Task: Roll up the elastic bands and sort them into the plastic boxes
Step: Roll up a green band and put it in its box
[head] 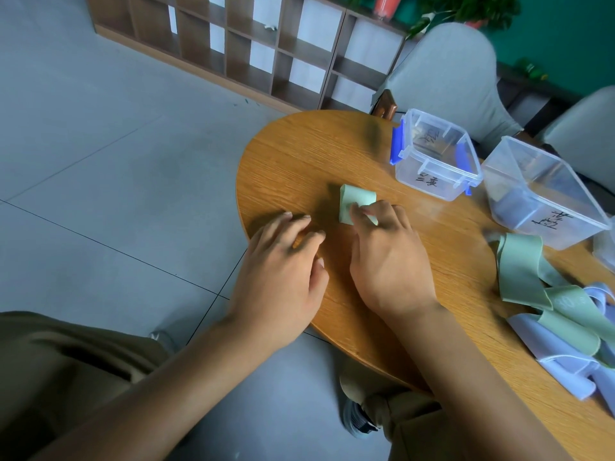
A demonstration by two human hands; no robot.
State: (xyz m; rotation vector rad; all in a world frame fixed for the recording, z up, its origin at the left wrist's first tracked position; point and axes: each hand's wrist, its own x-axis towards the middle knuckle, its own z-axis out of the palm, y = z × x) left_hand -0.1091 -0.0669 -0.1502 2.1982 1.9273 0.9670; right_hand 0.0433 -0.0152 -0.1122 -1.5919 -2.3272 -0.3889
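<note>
1. On the round wooden table (pixel 299 154), near its left edge, a green elastic band (pixel 356 202) lies as a short folded or partly rolled packet, just ahead of the right hand (pixel 389 257), at about twelve o'clock from its knuckles.
2. Its long axis runs roughly from eleven to five o'clock, slightly tilted against the table edge.
3. Right hand fingertips (pixel 361 214) curl down onto the packet's near corner, pressing or pinching it; which of the two I cannot tell.
4. Left hand (pixel 283 261) rests on the table at about eight o'clock from the band, fingers loosely bent, holding nothing, apart from the band.
5. So the right hand is nearer, and rolling likely goes on away from the body.
6. Two clear plastic boxes, blue-clipped (pixel 436 154) and plain (pixel 539 194), stand at two o'clock, both seemingly unfilled.
7. Loose green and lilac bands (pixel 559 314) lie heaped at four o'clock.
</note>
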